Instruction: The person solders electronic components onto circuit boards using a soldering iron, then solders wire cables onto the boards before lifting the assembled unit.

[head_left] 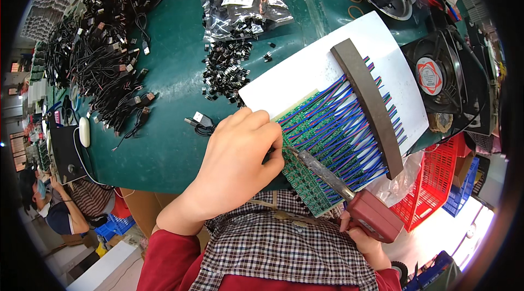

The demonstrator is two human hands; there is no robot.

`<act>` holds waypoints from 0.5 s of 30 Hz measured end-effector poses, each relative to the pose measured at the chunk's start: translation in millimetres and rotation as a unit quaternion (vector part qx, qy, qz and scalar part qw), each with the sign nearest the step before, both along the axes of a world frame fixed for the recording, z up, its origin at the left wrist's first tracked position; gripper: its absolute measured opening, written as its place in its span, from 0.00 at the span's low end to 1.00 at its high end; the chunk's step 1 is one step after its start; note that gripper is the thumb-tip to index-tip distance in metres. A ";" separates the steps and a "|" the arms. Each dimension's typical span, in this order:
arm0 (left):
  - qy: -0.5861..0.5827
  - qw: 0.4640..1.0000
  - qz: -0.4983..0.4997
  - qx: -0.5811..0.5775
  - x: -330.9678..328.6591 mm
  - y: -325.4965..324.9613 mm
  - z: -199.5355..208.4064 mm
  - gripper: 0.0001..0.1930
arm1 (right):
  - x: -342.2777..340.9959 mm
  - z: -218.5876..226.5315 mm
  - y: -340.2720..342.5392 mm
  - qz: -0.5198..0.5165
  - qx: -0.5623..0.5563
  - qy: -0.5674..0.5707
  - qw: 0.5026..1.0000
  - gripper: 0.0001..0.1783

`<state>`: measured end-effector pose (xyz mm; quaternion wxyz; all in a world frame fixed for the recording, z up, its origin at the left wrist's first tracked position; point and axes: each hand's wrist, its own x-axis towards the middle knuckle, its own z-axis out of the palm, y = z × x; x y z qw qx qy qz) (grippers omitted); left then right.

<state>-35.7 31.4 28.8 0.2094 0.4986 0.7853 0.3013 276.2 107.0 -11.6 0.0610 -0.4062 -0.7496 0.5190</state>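
Note:
My left hand [234,160] is closed in a pinch at the left edge of a green circuit board panel [308,187]; something dark shows between its fingers, too hidden to name. My right hand [367,242] is wrapped round the maroon handle of a soldering iron [376,215]. The iron's tip points up and left, close to my left fingertips over the panel. Rows of blue, red and black wires [349,146] run from the panel under a dark brown bar [371,111]. Panel, wires and bar lie on a white sheet [295,83].
Small black connectors [225,70] are heaped beside a clear plastic bag [245,4]. Black USB cables [103,45] pile up at the left; one coiled cable [202,123] lies near my left hand. At the right stand a fan [434,72] and red crate [431,182]. Another person [68,209] sits far left.

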 end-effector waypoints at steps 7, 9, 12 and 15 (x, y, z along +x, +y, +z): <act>-0.014 1.000 0.015 0.001 0.9 -0.3 -1.8 0.08 | 9.5 -3.5 5.5 0.037 -0.031 -0.014 0.999 0.22; -0.023 1.000 0.018 -0.002 1.0 -0.5 -2.3 0.08 | 8.6 -3.7 6.2 0.018 -0.050 0.005 0.999 0.23; -0.029 0.999 0.022 0.002 1.2 -0.6 -3.1 0.08 | 8.4 -5.5 7.2 0.033 -0.044 0.025 0.998 0.26; -0.030 0.999 0.018 0.003 0.4 -0.5 -3.4 0.08 | 10.8 -8.9 6.4 0.006 -0.072 0.050 0.996 0.29</act>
